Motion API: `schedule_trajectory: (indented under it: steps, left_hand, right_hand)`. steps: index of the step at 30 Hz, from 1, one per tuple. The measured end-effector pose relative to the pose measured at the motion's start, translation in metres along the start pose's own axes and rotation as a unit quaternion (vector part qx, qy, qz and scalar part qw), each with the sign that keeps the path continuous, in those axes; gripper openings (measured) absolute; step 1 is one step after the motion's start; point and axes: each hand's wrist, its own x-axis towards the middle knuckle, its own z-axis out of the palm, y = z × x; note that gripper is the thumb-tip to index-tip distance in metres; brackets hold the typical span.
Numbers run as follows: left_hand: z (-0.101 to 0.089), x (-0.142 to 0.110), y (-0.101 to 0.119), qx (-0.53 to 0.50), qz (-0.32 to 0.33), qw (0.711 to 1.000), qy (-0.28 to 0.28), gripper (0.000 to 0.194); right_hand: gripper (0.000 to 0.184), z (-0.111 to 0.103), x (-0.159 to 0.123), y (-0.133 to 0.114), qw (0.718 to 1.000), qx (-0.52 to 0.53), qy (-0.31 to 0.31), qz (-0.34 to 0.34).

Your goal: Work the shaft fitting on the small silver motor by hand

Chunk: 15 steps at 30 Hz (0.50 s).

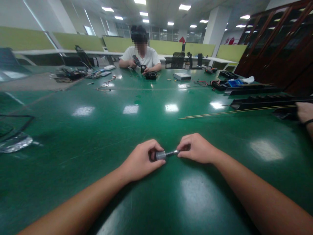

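Just above the green table, my left hand (144,160) grips a short grey metal cylinder (160,155) between thumb and fingers. A dark part sits at the cylinder's left end, mostly inside the hand. From its right end a thin shaft (172,153) with a shiny tip points toward my right hand (194,148). My right thumb and fingers are pinched at that tip and cover its end. The cylinder and shaft lie nearly level and in line. Their exact kind is too small to make out.
Across the green table (110,130) a person (139,55) holds a dark power tool (136,61) over a black part (151,75). Thin rods (220,113) and black metal rails (266,101) lie at right, by another person's hand (305,112). A clear plastic bag (16,143) lies left.
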Motion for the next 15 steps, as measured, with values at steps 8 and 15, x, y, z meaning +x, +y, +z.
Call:
schedule_trajectory:
  steps: [8, 15]
  left_hand:
    - [0.0002, 0.0004, -0.0001, 0.009, 0.006, 1.000, -0.006, 0.019]
    - [-0.0013, 0.0002, 0.0044, 0.003, -0.001, 1.000, -0.014, 0.017]
  right_hand:
    - [0.010, -0.0043, -0.0020, 0.0014, 0.999, -0.026, 0.003, -0.017]
    - [0.010, -0.0015, -0.0022, -0.0039, 0.999, -0.021, -0.001, -0.040]
